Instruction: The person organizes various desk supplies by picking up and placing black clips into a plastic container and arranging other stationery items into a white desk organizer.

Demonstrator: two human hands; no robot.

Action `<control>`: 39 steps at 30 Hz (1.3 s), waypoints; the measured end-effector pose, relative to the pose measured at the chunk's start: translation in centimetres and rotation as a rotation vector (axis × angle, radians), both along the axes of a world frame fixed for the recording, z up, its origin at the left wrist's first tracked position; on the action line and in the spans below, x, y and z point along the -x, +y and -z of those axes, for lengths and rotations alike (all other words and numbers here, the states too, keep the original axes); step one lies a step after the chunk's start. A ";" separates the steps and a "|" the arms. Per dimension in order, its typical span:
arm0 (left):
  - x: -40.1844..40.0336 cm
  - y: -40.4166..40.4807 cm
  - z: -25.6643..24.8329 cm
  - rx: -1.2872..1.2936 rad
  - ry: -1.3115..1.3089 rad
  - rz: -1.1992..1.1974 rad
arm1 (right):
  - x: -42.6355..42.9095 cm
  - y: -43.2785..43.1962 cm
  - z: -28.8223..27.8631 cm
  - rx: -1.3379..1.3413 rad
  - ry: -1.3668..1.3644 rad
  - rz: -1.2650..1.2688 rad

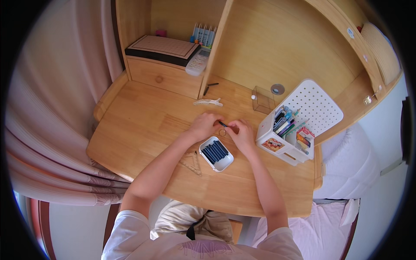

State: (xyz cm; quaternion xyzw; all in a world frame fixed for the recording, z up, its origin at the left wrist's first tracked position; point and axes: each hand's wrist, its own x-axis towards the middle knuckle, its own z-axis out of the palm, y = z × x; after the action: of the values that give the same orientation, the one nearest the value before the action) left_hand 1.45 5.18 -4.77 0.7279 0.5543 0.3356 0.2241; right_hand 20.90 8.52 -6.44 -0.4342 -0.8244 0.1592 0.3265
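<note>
Both hands hold one small dark stick (pixel 223 123), perhaps an ink cartridge, between them over the wooden desk. My left hand (pixel 206 125) grips its left end and my right hand (pixel 240 131) its right end. A thin ring (pixel 222 132) lies just below the stick. Nearer to me stands a white plastic box (pixel 223 166) with several dark blue sticks (pixel 214 152) lying side by side in it. A clear triangular ruler (pixel 192 163) is left of the box, partly behind my left forearm.
A white pen organizer (pixel 282 151) with a pegboard stands at the right. Behind my hands are a clear box (pixel 264 99), a round disc (pixel 277 89), a whitish clip-like object (pixel 208 102) and two dark pieces (pixel 206 90). A calculator (pixel 197 61) and board (pixel 163 48) sit on the shelf.
</note>
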 end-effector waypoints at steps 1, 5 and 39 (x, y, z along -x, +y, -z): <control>0.0 0.1 0.3 0.000 -0.002 0.000 | -0.3 -0.1 0.1 -0.032 -0.035 0.010; -0.1 0.3 0.8 -0.048 0.049 0.042 | -0.8 -0.5 0.5 -0.046 -0.055 0.032; 2.0 -1.5 -2.8 0.347 -0.293 0.530 | -1.3 -9.0 -2.4 -0.369 0.059 -0.083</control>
State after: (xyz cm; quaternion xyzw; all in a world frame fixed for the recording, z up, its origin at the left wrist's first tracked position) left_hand -0.57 3.65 -1.97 0.7418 0.3568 0.2674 0.5009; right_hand 22.19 -0.48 -4.00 -0.3279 -0.8467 0.0315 0.4177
